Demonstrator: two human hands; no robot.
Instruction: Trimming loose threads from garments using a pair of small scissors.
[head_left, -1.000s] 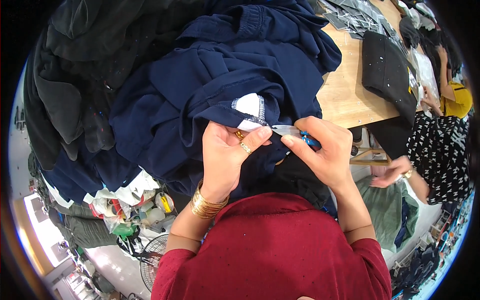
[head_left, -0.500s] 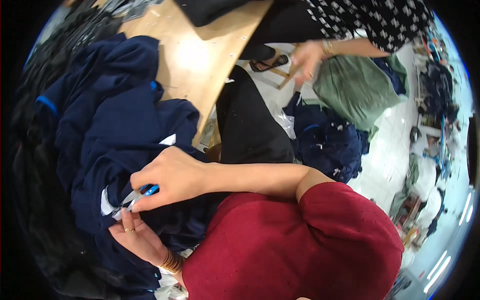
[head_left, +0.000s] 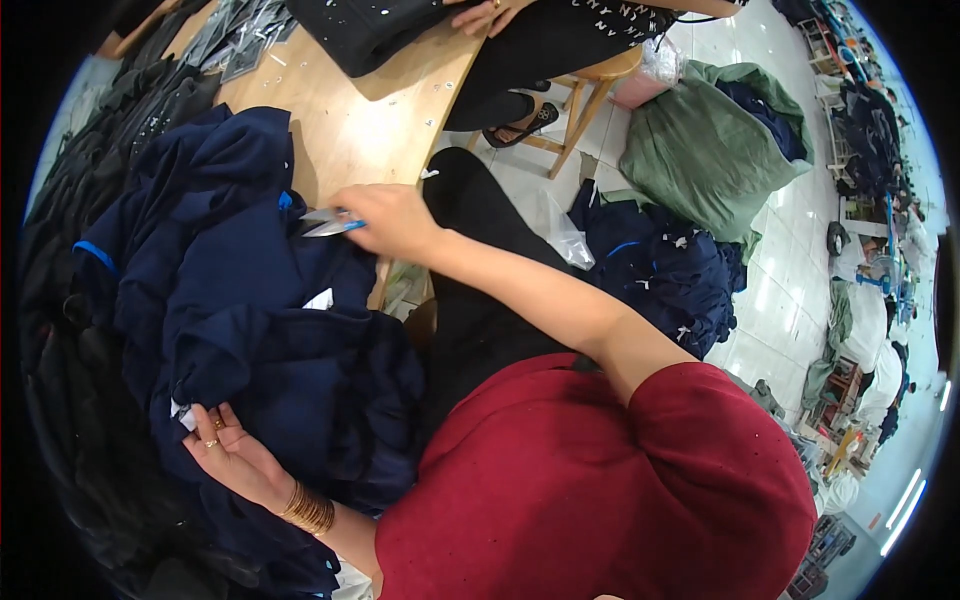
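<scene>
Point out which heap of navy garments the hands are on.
The navy garment heap on the wooden table: the left hand grips it, the right hand is over it. The other navy heap lies on the floor untouched.

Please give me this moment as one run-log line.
left hand: grips navy garment | right hand: holds thread snips over wooden table

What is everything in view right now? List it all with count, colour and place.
navy garments: a heap, dark blue, on the table under both hands
thread snips: one, blue and silver, in the right hand
wooden table: one, light brown, top centre
black garments: a pile, far left
green sack: one, on the floor upper right
navy pile: one, on the floor beside the sack
wooden stool: one, top centre
left hand: gripping navy cloth, gold bangles
right hand: holding the snips
</scene>
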